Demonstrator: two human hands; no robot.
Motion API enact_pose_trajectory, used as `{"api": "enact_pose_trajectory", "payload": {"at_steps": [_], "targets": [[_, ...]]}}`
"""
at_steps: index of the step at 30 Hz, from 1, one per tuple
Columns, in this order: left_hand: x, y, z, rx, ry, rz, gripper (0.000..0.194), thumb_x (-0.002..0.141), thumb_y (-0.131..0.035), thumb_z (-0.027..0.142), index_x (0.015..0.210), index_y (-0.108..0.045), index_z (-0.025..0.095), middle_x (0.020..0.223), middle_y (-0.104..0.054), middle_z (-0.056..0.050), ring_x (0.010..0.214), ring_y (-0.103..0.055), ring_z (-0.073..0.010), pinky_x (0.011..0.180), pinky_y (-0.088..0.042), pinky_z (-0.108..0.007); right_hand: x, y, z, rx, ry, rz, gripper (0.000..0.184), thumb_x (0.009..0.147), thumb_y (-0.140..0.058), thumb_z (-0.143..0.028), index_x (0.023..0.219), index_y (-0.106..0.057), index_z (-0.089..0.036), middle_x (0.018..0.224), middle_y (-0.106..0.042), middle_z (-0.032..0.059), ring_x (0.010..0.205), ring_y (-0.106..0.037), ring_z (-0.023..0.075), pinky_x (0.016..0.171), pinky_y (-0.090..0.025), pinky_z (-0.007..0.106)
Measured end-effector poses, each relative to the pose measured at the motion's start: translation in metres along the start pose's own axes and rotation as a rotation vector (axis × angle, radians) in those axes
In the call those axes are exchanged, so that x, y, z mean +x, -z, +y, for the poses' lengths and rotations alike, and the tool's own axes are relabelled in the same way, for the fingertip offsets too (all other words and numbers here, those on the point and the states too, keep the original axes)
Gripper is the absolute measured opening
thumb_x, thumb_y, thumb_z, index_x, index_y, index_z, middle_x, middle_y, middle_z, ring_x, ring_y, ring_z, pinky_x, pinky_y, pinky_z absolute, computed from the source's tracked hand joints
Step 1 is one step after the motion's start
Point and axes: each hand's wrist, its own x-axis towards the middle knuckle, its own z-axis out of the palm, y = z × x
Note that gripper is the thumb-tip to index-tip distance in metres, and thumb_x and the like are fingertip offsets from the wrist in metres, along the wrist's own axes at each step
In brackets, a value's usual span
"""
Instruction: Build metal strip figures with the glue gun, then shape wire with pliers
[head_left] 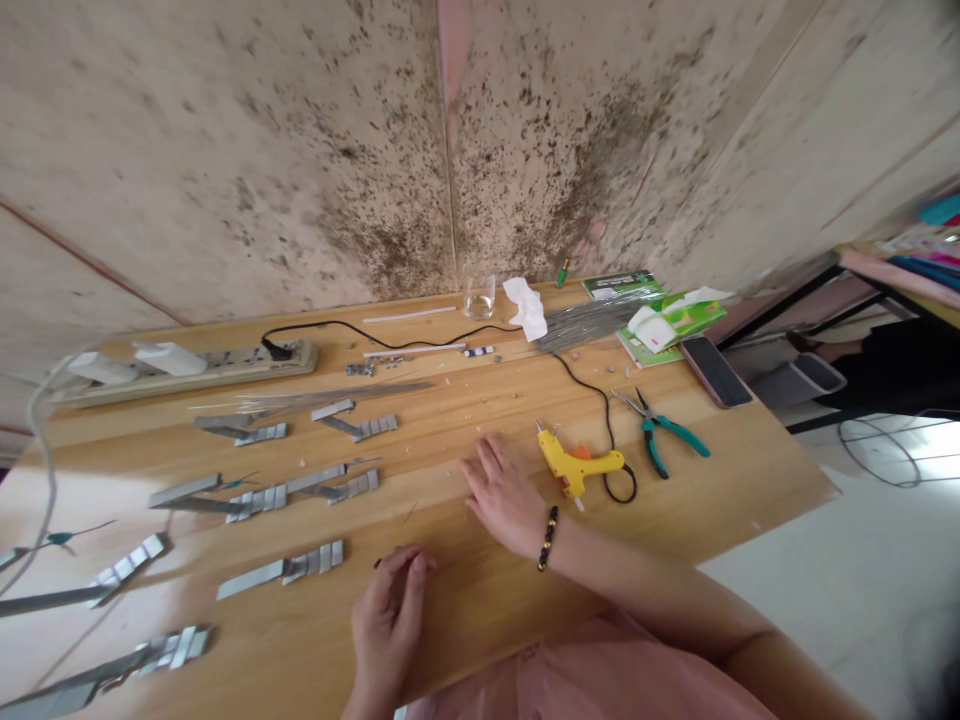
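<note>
My right hand lies palm down on the wooden table, its fingers stretched out and nothing in it. Right of it rests a yellow glue gun with an orange trigger. My left hand is at the table's front part, fingers curled in toward the thumb. A tiny dark spot shows at its fingertips, too small to name. Closest to that hand is a flat grey strip piece with folded bands at one end. Several similar grey pieces lie farther left.
Teal-handled pliers and a phone lie at the right. Along the back are a power strip, a glass, crumpled tissue, a wire bundle and a green tissue pack. A black cord crosses the table.
</note>
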Motion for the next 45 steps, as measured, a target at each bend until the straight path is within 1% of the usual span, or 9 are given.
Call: {"api": "enact_pose_trajectory", "payload": {"at_steps": [4, 8, 11, 14, 19, 28, 36, 39, 45], "targets": [[0.000, 0.000, -0.002, -0.018, -0.021, -0.009, 0.020, 0.084, -0.058, 0.034, 0.095, -0.064, 0.018, 0.076, -0.071, -0.004, 0.069, -0.070, -0.0176, 0.068, -0.056, -0.028, -0.004, -0.001, -0.001, 0.017, 0.077, 0.019, 0.043, 0.088, -0.058, -0.025, 0.128, -0.050, -0.011, 0.140, -0.042, 0.0215, 0.136, -0.029, 0.0309, 0.105, -0.036, 0.046], [0.000, 0.000, -0.003, 0.007, -0.008, -0.013, 0.022, 0.084, -0.058, 0.036, 0.094, -0.065, 0.018, 0.076, -0.071, -0.004, 0.069, -0.070, -0.0181, 0.068, -0.056, -0.029, 0.004, 0.012, 0.006, 0.028, 0.051, 0.058, 0.030, 0.092, -0.050, -0.018, 0.121, -0.054, -0.015, 0.127, -0.053, 0.0146, 0.123, -0.044, 0.0249, 0.103, -0.039, 0.041], [0.000, 0.001, -0.003, 0.033, 0.004, -0.026, 0.025, 0.084, -0.057, 0.039, 0.094, -0.066, 0.018, 0.076, -0.072, -0.005, 0.070, -0.069, -0.0185, 0.068, -0.057, -0.029, 0.012, 0.015, 0.011, -0.033, -0.029, 0.084, 0.034, 0.091, -0.050, -0.017, 0.125, -0.052, -0.010, 0.132, -0.048, 0.0196, 0.129, -0.037, 0.0282, 0.107, -0.033, 0.046], [0.001, 0.000, -0.001, 0.038, -0.008, -0.019, 0.026, 0.083, -0.057, 0.041, 0.092, -0.066, 0.018, 0.076, -0.071, -0.005, 0.069, -0.069, -0.0181, 0.068, -0.056, -0.029, 0.015, 0.008, 0.010, -0.062, -0.077, 0.028, 0.043, 0.090, -0.053, -0.019, 0.129, -0.048, -0.002, 0.139, -0.040, 0.0263, 0.136, -0.028, 0.0317, 0.108, -0.032, 0.049], [0.003, 0.000, 0.002, 0.025, -0.040, -0.012, 0.024, 0.083, -0.058, 0.040, 0.089, -0.066, 0.018, 0.073, -0.071, -0.004, 0.068, -0.069, -0.0178, 0.067, -0.056, -0.028, 0.005, -0.008, 0.000, -0.081, 0.042, 0.009, 0.038, 0.094, -0.042, -0.013, 0.129, -0.049, -0.003, 0.140, -0.043, 0.0218, 0.136, -0.030, 0.0278, 0.108, -0.035, 0.042], [0.003, -0.001, 0.002, 0.024, -0.041, -0.011, 0.023, 0.084, -0.057, 0.039, 0.091, -0.066, 0.019, 0.074, -0.070, -0.004, 0.068, -0.069, -0.0177, 0.068, -0.055, -0.029, -0.001, -0.006, -0.004, -0.105, 0.183, 0.031, 0.021, 0.092, -0.049, -0.011, 0.108, -0.061, -0.006, 0.111, -0.058, 0.0136, 0.110, -0.047, 0.0238, 0.096, -0.043, 0.035], [0.001, 0.000, -0.005, 0.038, -0.059, -0.025, 0.018, 0.085, -0.058, 0.033, 0.093, -0.066, 0.019, 0.077, -0.070, -0.003, 0.069, -0.069, -0.0164, 0.067, -0.055, -0.026, -0.018, 0.008, -0.005, -0.101, 0.230, -0.100, 0.009, 0.090, -0.054, -0.013, 0.090, -0.063, -0.014, 0.091, -0.062, 0.0069, 0.092, -0.052, 0.0222, 0.082, -0.044, 0.036], [0.000, 0.000, -0.006, 0.054, -0.068, -0.023, 0.017, 0.085, -0.057, 0.032, 0.093, -0.065, 0.019, 0.078, -0.070, -0.003, 0.070, -0.068, -0.0161, 0.068, -0.055, -0.026, -0.021, 0.016, 0.003, -0.086, 0.175, -0.103, 0.010, 0.090, -0.055, -0.013, 0.093, -0.063, -0.016, 0.089, -0.062, 0.0059, 0.090, -0.053, 0.0212, 0.080, -0.044, 0.034], [0.000, -0.002, -0.005, 0.063, -0.126, -0.010, 0.014, 0.086, -0.057, 0.028, 0.094, -0.064, 0.019, 0.076, -0.069, -0.002, 0.070, -0.067, -0.0147, 0.067, -0.054, -0.024, -0.005, 0.034, 0.027, -0.145, -0.068, -0.079, 0.021, 0.094, -0.045, -0.011, 0.104, -0.063, -0.017, 0.096, -0.063, 0.0073, 0.091, -0.058, 0.0173, 0.079, -0.043, 0.029]]}}
